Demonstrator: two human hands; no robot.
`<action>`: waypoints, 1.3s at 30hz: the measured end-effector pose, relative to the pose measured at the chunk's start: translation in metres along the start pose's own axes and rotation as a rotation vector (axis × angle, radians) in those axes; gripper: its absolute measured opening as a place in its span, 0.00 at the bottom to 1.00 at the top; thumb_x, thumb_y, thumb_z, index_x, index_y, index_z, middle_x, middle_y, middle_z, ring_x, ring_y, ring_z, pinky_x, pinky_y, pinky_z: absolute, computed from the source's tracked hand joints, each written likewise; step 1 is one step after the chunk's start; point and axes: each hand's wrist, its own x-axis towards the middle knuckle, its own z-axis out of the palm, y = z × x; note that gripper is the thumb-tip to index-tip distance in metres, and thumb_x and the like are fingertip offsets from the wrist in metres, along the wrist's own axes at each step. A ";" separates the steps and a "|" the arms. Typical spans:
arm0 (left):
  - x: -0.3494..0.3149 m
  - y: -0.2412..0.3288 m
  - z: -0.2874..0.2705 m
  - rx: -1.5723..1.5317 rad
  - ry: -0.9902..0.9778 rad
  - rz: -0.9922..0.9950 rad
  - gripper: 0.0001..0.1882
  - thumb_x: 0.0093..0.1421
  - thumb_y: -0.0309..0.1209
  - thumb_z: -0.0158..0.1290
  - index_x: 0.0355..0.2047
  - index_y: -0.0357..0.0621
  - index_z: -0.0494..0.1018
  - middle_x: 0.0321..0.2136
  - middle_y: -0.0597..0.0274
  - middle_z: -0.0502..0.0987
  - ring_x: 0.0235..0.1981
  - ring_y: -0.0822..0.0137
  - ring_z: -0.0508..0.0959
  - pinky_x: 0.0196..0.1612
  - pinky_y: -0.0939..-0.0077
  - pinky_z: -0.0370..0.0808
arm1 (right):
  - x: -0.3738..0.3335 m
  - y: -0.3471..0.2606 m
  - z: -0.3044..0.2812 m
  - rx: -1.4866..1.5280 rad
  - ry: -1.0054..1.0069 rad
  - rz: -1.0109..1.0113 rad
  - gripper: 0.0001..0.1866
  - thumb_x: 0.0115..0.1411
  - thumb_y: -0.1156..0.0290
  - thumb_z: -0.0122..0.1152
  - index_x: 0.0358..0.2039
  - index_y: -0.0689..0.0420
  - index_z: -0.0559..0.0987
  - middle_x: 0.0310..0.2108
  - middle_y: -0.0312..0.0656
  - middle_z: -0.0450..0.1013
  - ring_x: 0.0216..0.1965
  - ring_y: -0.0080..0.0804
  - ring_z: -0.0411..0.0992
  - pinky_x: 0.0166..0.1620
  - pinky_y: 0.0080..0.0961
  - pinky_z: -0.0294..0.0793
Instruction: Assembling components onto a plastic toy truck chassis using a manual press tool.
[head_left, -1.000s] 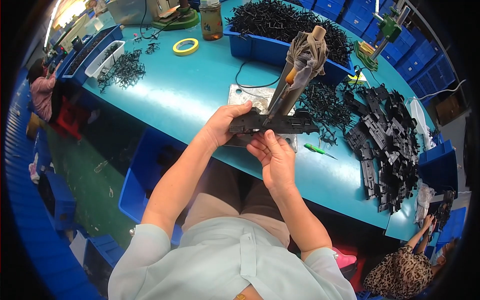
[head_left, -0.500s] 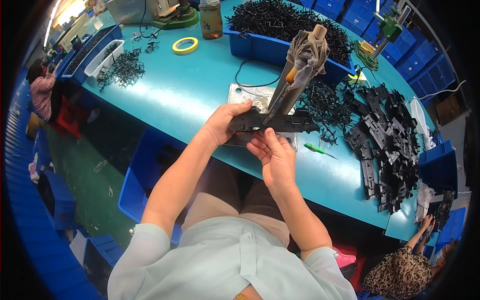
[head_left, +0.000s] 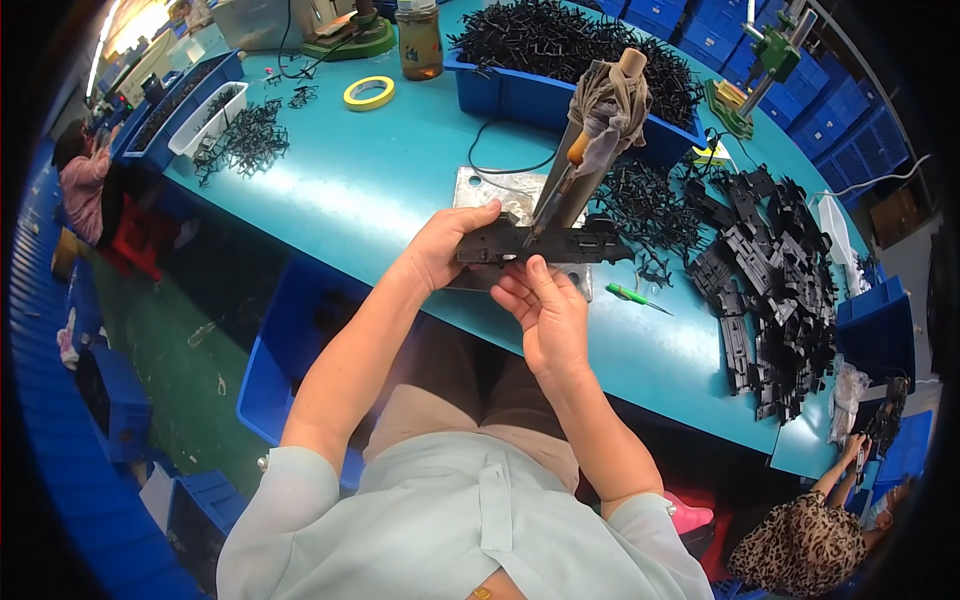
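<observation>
In front of me a long black plastic part (head_left: 575, 243) lies crosswise over a metal base plate (head_left: 475, 190). My left hand (head_left: 438, 248) grips its left end, thumb on top. Below its near edge is my right hand (head_left: 552, 318), palm turned up and fingers curled, with thumb and fingertips against the part near its middle. A slim iron with an orange-brown handle (head_left: 577, 150) slants down, its tip at the part just above my right thumb. It is fixed beside a thick post wrapped at the top with grey cloth (head_left: 608, 105).
Behind the post stands a blue bin (head_left: 510, 92) heaped with small black clips. Black plastic parts (head_left: 765, 290) pile up on the right, near a green-handled pointed tool (head_left: 638, 297). Yellow tape (head_left: 369, 93) and a jar (head_left: 419, 42) are farther back. Two other people sit at left and lower right.
Both hands and the black part hold nearly the same place under the iron's tip. The whole view has shifted very slightly.
</observation>
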 end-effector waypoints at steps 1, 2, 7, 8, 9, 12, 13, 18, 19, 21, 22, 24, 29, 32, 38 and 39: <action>-0.003 0.001 0.002 0.000 -0.002 0.002 0.16 0.61 0.42 0.53 0.36 0.40 0.75 0.27 0.61 0.78 0.24 0.72 0.76 0.21 0.80 0.68 | -0.002 0.001 -0.002 -0.009 -0.006 0.015 0.13 0.62 0.64 0.58 0.37 0.62 0.73 0.34 0.43 0.74 0.34 0.30 0.74 0.41 0.31 0.80; -0.009 0.003 0.007 0.004 0.031 0.004 0.17 0.62 0.41 0.52 0.37 0.37 0.74 0.29 0.59 0.78 0.25 0.71 0.77 0.25 0.79 0.72 | -0.005 0.001 -0.003 -0.010 -0.004 0.013 0.13 0.62 0.64 0.58 0.37 0.62 0.73 0.34 0.43 0.74 0.34 0.30 0.74 0.41 0.31 0.80; -0.032 -0.015 0.008 0.012 0.040 0.083 0.16 0.61 0.37 0.54 0.35 0.32 0.74 0.31 0.58 0.78 0.30 0.72 0.77 0.34 0.77 0.75 | -0.028 0.001 -0.013 -0.014 -0.010 0.094 0.10 0.63 0.66 0.55 0.36 0.61 0.73 0.34 0.43 0.73 0.35 0.29 0.73 0.41 0.32 0.79; -0.039 -0.020 0.008 0.066 0.046 0.134 0.16 0.61 0.37 0.54 0.34 0.32 0.75 0.30 0.60 0.78 0.30 0.73 0.76 0.34 0.78 0.74 | -0.033 0.001 -0.018 -0.036 -0.022 0.108 0.09 0.63 0.66 0.55 0.36 0.60 0.72 0.34 0.43 0.73 0.35 0.29 0.73 0.42 0.34 0.79; -0.045 -0.026 0.009 0.121 0.051 0.184 0.15 0.61 0.37 0.54 0.32 0.33 0.75 0.29 0.61 0.77 0.29 0.75 0.75 0.33 0.79 0.73 | -0.038 0.003 -0.022 -0.049 -0.024 0.097 0.08 0.63 0.68 0.54 0.36 0.61 0.71 0.35 0.45 0.73 0.35 0.30 0.74 0.40 0.35 0.80; -0.063 -0.044 0.013 0.211 0.040 0.386 0.12 0.63 0.33 0.52 0.28 0.37 0.76 0.26 0.70 0.75 0.26 0.80 0.70 0.32 0.84 0.68 | -0.051 0.003 -0.031 -0.118 -0.057 0.047 0.08 0.63 0.69 0.54 0.35 0.61 0.71 0.35 0.46 0.74 0.33 0.31 0.75 0.37 0.35 0.81; -0.068 -0.045 0.015 0.245 0.022 0.444 0.10 0.62 0.30 0.52 0.28 0.37 0.76 0.27 0.69 0.75 0.29 0.79 0.70 0.35 0.83 0.67 | -0.054 0.003 -0.032 -0.146 -0.050 0.014 0.09 0.63 0.69 0.54 0.35 0.63 0.71 0.35 0.46 0.74 0.32 0.32 0.76 0.36 0.36 0.82; -0.083 -0.051 0.021 0.382 -0.106 0.701 0.05 0.60 0.25 0.54 0.32 0.35 0.76 0.34 0.63 0.76 0.37 0.73 0.72 0.40 0.80 0.68 | -0.071 0.004 -0.040 -0.307 -0.054 -0.184 0.07 0.61 0.74 0.57 0.34 0.65 0.73 0.33 0.43 0.74 0.30 0.25 0.74 0.36 0.25 0.79; -0.087 -0.052 0.024 0.421 -0.139 0.750 0.05 0.59 0.24 0.54 0.34 0.35 0.76 0.36 0.61 0.76 0.39 0.71 0.72 0.42 0.79 0.69 | -0.075 0.005 -0.044 -0.406 -0.068 -0.327 0.06 0.61 0.76 0.56 0.36 0.65 0.74 0.34 0.41 0.74 0.30 0.23 0.73 0.36 0.20 0.76; -0.092 -0.055 0.026 0.485 -0.167 0.792 0.11 0.58 0.24 0.55 0.42 0.37 0.76 0.40 0.60 0.75 0.42 0.70 0.73 0.45 0.78 0.70 | -0.081 -0.003 -0.051 -0.726 -0.007 -0.483 0.07 0.59 0.81 0.57 0.38 0.64 0.74 0.34 0.38 0.73 0.29 0.19 0.70 0.35 0.15 0.71; -0.098 -0.057 0.028 0.450 -0.093 0.690 0.15 0.59 0.25 0.54 0.47 0.37 0.73 0.43 0.58 0.75 0.44 0.70 0.72 0.47 0.76 0.69 | -0.076 0.001 -0.065 -0.917 -0.066 -0.743 0.09 0.57 0.83 0.57 0.40 0.63 0.75 0.34 0.37 0.73 0.30 0.20 0.69 0.35 0.16 0.70; -0.112 -0.058 0.032 0.266 -0.024 0.440 0.25 0.59 0.24 0.51 0.58 0.39 0.64 0.49 0.56 0.73 0.47 0.68 0.73 0.47 0.74 0.71 | -0.067 -0.021 -0.062 -1.212 -0.238 -1.192 0.18 0.47 0.86 0.62 0.41 0.62 0.76 0.38 0.46 0.74 0.36 0.35 0.73 0.37 0.25 0.73; -0.126 -0.051 0.036 -0.273 -0.117 0.138 0.27 0.62 0.29 0.48 0.61 0.36 0.57 0.48 0.52 0.73 0.44 0.66 0.76 0.44 0.71 0.74 | -0.071 -0.023 -0.064 -1.288 -0.360 -1.266 0.22 0.38 0.86 0.61 0.38 0.60 0.80 0.38 0.46 0.74 0.36 0.41 0.74 0.36 0.30 0.75; -0.125 -0.057 0.037 -0.248 -0.028 0.124 0.24 0.62 0.28 0.50 0.57 0.35 0.61 0.45 0.54 0.75 0.44 0.66 0.76 0.46 0.70 0.74 | -0.077 -0.014 -0.064 -1.290 -0.444 -1.231 0.21 0.39 0.87 0.61 0.38 0.60 0.80 0.39 0.45 0.74 0.37 0.40 0.74 0.37 0.30 0.75; -0.133 -0.068 0.042 -0.210 0.042 0.162 0.16 0.60 0.22 0.50 0.49 0.36 0.67 0.41 0.57 0.76 0.42 0.70 0.77 0.46 0.73 0.75 | -0.084 -0.009 -0.070 -1.216 -0.433 -1.078 0.18 0.41 0.89 0.58 0.35 0.61 0.80 0.39 0.46 0.74 0.36 0.41 0.74 0.39 0.29 0.74; -0.136 -0.071 0.043 -0.215 0.049 0.181 0.16 0.60 0.20 0.49 0.49 0.35 0.66 0.41 0.57 0.76 0.41 0.70 0.77 0.46 0.74 0.75 | -0.089 -0.010 -0.071 -1.214 -0.394 -0.996 0.17 0.43 0.89 0.58 0.35 0.61 0.80 0.39 0.46 0.74 0.36 0.41 0.74 0.39 0.27 0.74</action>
